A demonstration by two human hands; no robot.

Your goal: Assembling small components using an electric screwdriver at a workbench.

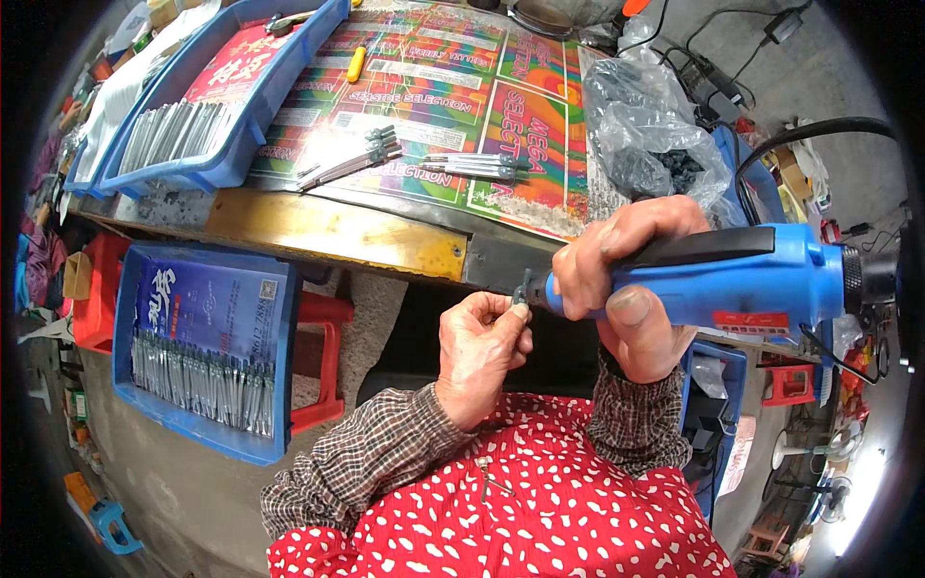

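Head view shows, by the near edge of the surface (337,231), a blue power tool (752,279) held sideways by the right hand (621,236), its fingers wrapped closed around the front. The left hand (482,352) has its thumb and fingertips pinched shut on a small dark piece (521,290) at the tool's nose; steady wrists and straight alignment would likely serve best.

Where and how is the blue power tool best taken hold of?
Probably around the body of the blue power tool, just behind its nose, coming from the person's side, as the right hand does. The long body lies crosswise, so thumb and fingers can wrap it from opposite sides; its nose points left toward the small dark piece in the left hand, so leave that end uncovered.
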